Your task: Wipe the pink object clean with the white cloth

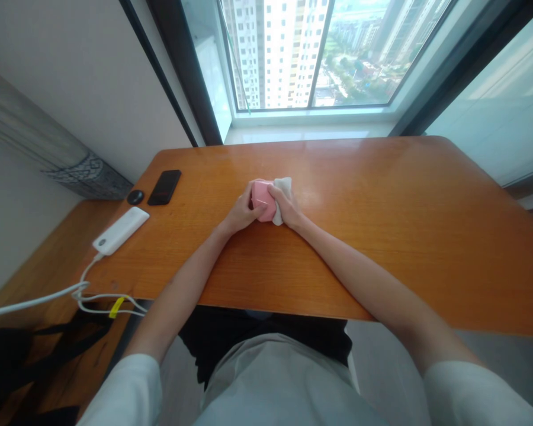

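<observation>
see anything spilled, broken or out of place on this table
Nothing stands out. The left hand holds a pink thing on the table, the right hand a cloth against it. The phone and power bank lie flat at the left; the cable hangs off the edge.

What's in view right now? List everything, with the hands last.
table: one, orange-brown wood, below the window
pink object: one, pink, mid-table between both hands
white cloth: one, white, against the pink object's right side
phone: one, black, flat at the table's far left
round disc: one, black, just left of the phone
power bank: one, white, at the table's left edge
cables: count unclear, white, trailing off the left edge from the power bank
bag: one, black, lower left
window: one, dark-framed, beyond the table
left hand: one, grips the pink object
right hand: one, holds the white cloth
</observation>
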A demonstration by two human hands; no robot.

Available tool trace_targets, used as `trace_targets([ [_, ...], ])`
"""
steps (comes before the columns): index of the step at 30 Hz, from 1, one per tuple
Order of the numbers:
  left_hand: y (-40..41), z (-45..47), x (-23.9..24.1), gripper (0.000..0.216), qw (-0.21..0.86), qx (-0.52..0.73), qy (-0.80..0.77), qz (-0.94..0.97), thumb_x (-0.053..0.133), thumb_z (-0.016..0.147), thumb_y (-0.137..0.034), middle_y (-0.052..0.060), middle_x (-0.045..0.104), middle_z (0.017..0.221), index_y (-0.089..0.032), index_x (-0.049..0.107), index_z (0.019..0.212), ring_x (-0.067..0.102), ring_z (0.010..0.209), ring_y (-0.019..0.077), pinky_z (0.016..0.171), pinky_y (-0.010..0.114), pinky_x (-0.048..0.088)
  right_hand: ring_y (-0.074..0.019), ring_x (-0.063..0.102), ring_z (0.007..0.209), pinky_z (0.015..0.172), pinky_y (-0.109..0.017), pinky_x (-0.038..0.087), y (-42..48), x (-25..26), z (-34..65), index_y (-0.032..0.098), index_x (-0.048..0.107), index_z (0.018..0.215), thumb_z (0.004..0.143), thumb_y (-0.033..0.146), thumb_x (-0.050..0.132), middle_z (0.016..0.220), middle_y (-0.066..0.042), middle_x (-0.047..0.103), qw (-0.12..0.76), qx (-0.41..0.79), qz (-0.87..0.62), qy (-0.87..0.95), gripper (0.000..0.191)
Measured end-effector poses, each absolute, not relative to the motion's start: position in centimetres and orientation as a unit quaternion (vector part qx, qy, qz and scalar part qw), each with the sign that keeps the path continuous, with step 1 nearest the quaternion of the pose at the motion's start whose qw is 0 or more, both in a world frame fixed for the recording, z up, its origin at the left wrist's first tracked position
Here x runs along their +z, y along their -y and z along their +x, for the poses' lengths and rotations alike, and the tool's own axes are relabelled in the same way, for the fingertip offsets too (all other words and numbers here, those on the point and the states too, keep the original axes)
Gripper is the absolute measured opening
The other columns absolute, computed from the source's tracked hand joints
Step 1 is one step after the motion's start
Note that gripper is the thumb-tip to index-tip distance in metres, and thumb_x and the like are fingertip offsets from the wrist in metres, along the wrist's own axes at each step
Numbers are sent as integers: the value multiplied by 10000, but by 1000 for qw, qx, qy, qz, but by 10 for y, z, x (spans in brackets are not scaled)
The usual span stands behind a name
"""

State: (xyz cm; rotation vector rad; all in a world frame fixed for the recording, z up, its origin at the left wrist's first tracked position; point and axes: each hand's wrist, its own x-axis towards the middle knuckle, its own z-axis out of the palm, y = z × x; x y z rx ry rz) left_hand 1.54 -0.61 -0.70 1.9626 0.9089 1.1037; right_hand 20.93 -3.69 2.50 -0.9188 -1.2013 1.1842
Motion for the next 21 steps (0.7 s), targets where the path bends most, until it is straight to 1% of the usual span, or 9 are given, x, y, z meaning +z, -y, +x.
trace_targets([
  [3, 6, 13, -9, 1201, 311, 440, -328, 776, 712, 928, -1070, 245, 672, 1677, -218, 476, 1741, 765, 1421, 406, 1200, 542, 665, -215, 568, 817, 729, -364, 505, 36, 28, 210, 271, 676, 857, 854, 903, 834, 829, -7, 641, 574, 511, -391, 506, 651],
  [5, 5, 9, -7, 1259, 258, 445, -311, 799, 786, 906, -1039, 250, 559, 1804, -260, 405, 1817, 689, 1562, 448, 1301, 603, 617, -216, 569, 826, 738, -365, 509, 35, 29, 210, 270, 675, 870, 857, 892, 831, 841, -8, 644, 575, 515, -386, 505, 642],
  [7, 5, 4, -3, 1310, 197, 433, -290, 830, 896, 850, -992, 233, 510, 1848, -295, 399, 1841, 584, 1689, 491, 1405, 673, 530, -211, 555, 824, 746, -364, 507, 33, 29, 210, 269, 664, 879, 863, 886, 828, 842, -2, 631, 575, 516, -383, 506, 638],
  [9, 6, 0, 2, 1342, 158, 410, -273, 856, 1008, 792, -909, 218, 524, 1835, -307, 423, 1839, 517, 1750, 512, 1465, 708, 463, -202, 528, 812, 754, -365, 504, 32, 29, 211, 272, 636, 873, 875, 887, 825, 835, 7, 598, 576, 515, -384, 506, 644],
  [10, 7, -1, 5, 1332, 148, 400, -269, 863, 1051, 781, -849, 212, 539, 1821, -309, 436, 1832, 517, 1752, 509, 1473, 706, 458, -199, 517, 808, 755, -367, 503, 32, 29, 211, 274, 618, 865, 882, 893, 821, 832, 10, 581, 575, 513, -386, 507, 651],
  [13, 12, 1, 13, 1216, 136, 395, -285, 863, 1107, 779, -675, 196, 619, 1736, -295, 510, 1768, 617, 1662, 476, 1432, 659, 525, -203, 502, 802, 747, -376, 498, 32, 28, 211, 284, 580, 843, 892, 924, 799, 824, 8, 551, 580, 499, -391, 511, 678],
  [15, 15, 4, 16, 1134, 140, 408, -300, 851, 1103, 771, -641, 187, 677, 1663, -273, 570, 1702, 690, 1570, 453, 1372, 617, 583, -201, 499, 792, 731, -375, 486, 33, 28, 210, 286, 571, 830, 877, 944, 798, 813, 7, 551, 581, 496, -393, 512, 698],
  [18, 14, 8, 16, 1083, 197, 428, -319, 822, 1034, 792, -752, 183, 730, 1610, -243, 614, 1651, 771, 1431, 418, 1215, 535, 676, -205, 535, 793, 722, -370, 485, 35, 27, 209, 278, 617, 852, 857, 963, 798, 820, -3, 597, 573, 510, -390, 509, 709],
  [21, 11, 10, 12, 1027, 299, 431, -343, 779, 852, 900, -923, 175, 799, 1494, -204, 644, 1603, 822, 1285, 377, 1071, 474, 711, -214, 572, 808, 736, -373, 498, 37, 27, 208, 268, 670, 883, 863, 957, 805, 825, -7, 622, 566, 510, -385, 522, 702],
])
